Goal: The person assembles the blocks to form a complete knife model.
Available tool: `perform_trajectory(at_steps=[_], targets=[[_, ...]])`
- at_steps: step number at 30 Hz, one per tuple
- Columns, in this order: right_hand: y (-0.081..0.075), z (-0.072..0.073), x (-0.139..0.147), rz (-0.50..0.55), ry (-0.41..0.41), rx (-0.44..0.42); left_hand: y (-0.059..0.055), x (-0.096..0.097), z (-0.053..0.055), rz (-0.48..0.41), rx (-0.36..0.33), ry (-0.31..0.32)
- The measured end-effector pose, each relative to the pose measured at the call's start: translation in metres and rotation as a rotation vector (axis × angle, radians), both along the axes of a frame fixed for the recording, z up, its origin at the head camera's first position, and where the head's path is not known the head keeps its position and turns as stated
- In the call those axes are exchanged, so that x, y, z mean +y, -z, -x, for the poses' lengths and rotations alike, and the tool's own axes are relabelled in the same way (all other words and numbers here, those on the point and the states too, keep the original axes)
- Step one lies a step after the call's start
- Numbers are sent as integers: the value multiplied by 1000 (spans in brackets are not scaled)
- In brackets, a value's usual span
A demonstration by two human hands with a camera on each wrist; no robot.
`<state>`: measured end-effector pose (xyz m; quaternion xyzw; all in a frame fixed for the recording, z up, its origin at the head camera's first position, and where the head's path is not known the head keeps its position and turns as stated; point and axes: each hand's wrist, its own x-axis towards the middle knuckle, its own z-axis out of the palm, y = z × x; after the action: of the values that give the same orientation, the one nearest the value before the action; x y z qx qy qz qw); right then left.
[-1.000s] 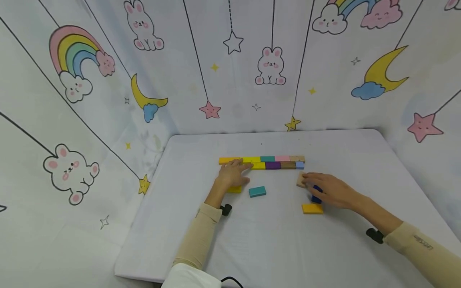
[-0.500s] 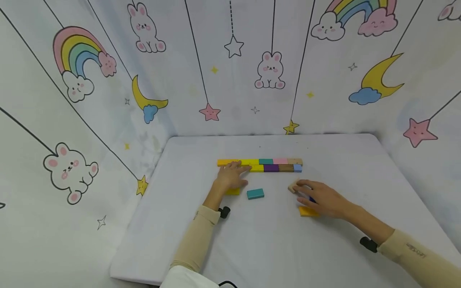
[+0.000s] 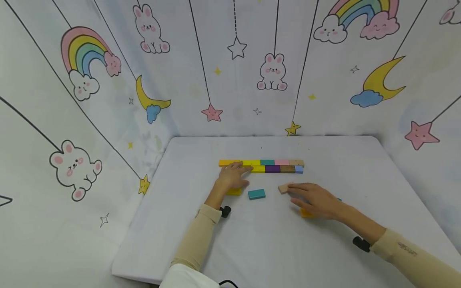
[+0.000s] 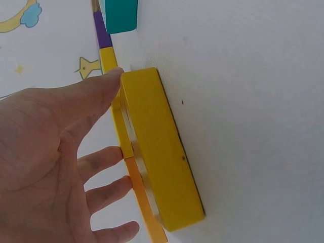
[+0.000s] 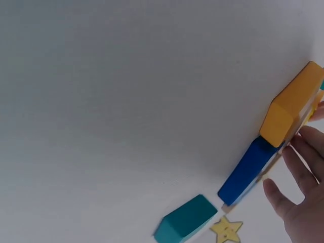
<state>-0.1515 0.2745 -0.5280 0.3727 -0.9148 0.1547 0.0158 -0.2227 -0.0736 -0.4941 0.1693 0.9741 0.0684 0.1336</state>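
My left hand rests with outstretched fingers on the left part of two touching rows of coloured blocks. In the left wrist view its thumb lies close beside a loose yellow block, with the other fingertips at the row's yellow and orange blocks. My right hand, its fingers extended, touches a light wooden block with its fingertips. Under that hand lies an orange block, partly covered. A dark blue block shows in the right wrist view but is hidden in the head view.
A loose teal block lies between the hands, in front of the rows. Another teal block lies near the blue one, mostly behind the right wrist in the head view. The white table meets a patterned backdrop.
The right hand has moved left, and the wooden block has slid and turned along with it. The blue block has become covered in the head view. The left hand stays at the rows.
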Motion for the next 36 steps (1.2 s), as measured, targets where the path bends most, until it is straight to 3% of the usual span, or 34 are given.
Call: perform_trajectory(at_steps=[13, 25, 36], targets=[[-5, 2, -31, 28, 4, -30, -2, 1, 2, 22, -5, -8], [-9, 11, -53, -38, 35, -117, -1, 2, 1, 25, -4, -11], [-9, 21, -67, -42, 45, -112, 1, 3, 2, 51, 0, -11]])
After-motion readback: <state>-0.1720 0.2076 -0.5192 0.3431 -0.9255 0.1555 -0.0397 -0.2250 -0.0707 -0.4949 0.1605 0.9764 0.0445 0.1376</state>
